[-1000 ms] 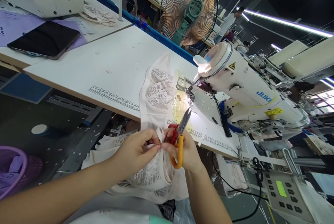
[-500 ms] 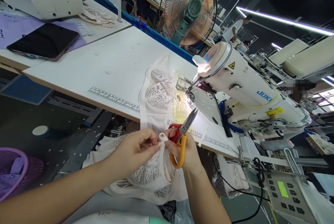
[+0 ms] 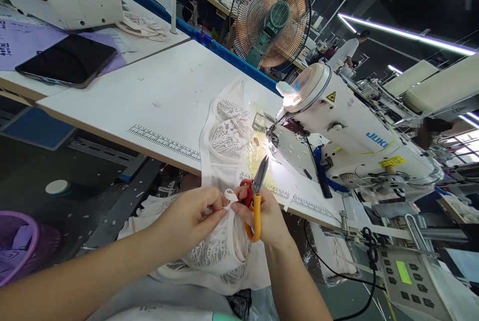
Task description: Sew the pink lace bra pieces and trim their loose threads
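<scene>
My left hand is closed, its thumb and fingers pinching the white bra strap near a small loop at its end. Opposite it, my right hand pinches the same strap and also holds scissors with red and orange handles, the blades pointing up and away. Below both hands a white lace bra lies over my lap, partly covered by my fingers and wrists. More of the lace fabric runs up onto the table beyond my hands.
A sewing machine with its lamp lit stands to the right on the white table. A phone lies on purple paper at the left. Behind are a fan and a person. A purple basket stands low left.
The scissors have swung to a more upright angle in my right hand. The strap loop has shifted slightly left, with both hands keeping their pinch.
</scene>
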`<state>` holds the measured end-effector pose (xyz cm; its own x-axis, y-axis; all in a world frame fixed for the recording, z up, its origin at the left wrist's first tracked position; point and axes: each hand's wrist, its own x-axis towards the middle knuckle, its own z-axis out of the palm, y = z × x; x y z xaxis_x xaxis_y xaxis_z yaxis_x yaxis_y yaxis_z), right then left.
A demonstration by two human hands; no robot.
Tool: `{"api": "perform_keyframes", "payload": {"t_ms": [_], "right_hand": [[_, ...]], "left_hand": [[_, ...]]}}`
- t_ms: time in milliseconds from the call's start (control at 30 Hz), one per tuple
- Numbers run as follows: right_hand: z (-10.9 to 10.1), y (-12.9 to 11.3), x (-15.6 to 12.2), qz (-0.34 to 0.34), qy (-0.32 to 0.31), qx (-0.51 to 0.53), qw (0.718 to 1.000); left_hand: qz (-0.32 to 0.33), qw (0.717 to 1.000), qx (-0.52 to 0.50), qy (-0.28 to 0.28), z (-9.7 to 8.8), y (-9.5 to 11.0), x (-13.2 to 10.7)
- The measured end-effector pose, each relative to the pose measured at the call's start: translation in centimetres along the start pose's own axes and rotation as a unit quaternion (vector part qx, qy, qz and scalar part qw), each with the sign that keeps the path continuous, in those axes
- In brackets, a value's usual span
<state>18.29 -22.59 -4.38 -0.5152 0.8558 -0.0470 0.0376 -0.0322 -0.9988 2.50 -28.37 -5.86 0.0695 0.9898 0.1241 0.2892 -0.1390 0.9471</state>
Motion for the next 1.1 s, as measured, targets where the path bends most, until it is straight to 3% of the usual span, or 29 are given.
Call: {"api": "perform_keyframes", "payload": {"t_ms": [200,300,400,467,533,567,633,667,800,967,1000,1100], "right_hand": [[0.1,-0.2,0.2,-0.020,-0.017,0.013,1.000],[0.2,-0.2,0.2,-0.019,-0.033,-0.003,0.999],[-0.2,-0.5,0.3,0.008,-0.049,-0.084,0.995],[-1.2,-0.9,0.6,0.029,-0.047,-0.182,0.982],[-3.0,-1.3,1.1,0.032,-0.018,-0.323,0.946],[-4.2,-1.5,1.4,0.026,0.006,-0.412,0.911],[-6.9,-1.6,1.8,0.053,0.057,-0.583,0.809],[-8.2,-1.5,2.0,0.069,0.078,-0.599,0.794],[-11.8,-1.1,1.3,0.115,0.128,-0.614,0.770],[-10.3,-0.2,-0.4,0.093,0.208,-0.687,0.690],[-9.8,0.0,-0.5,0.077,0.211,-0.691,0.688],[-9.6,0.7,-0.1,0.052,0.186,-0.671,0.716]], "left_hand": [[-0.074,0.996,-0.045,-0.033,-0.7,0.5,0.3],[-0.074,0.994,0.001,-0.076,-1.1,0.5,0.8],[-0.077,0.990,0.012,-0.115,-1.4,0.1,1.1],[-0.103,0.989,-0.034,-0.102,-1.7,-0.3,1.1],[-0.141,0.984,-0.084,-0.071,-2.1,-0.7,0.9],[-0.162,0.979,-0.107,-0.054,-2.4,-1.0,0.7],[-0.203,0.968,-0.145,-0.005,-2.9,-1.4,0.5],[-0.222,0.961,-0.163,0.020,-3.1,-1.6,0.5],[-0.289,0.926,-0.200,0.137,-3.4,-2.2,0.7],[-0.321,0.909,-0.165,0.208,-2.9,-2.0,1.0],[-0.319,0.910,-0.160,0.211,-2.9,-2.0,1.0],[-0.309,0.916,-0.149,0.206,-2.9,-1.8,0.7]]}}
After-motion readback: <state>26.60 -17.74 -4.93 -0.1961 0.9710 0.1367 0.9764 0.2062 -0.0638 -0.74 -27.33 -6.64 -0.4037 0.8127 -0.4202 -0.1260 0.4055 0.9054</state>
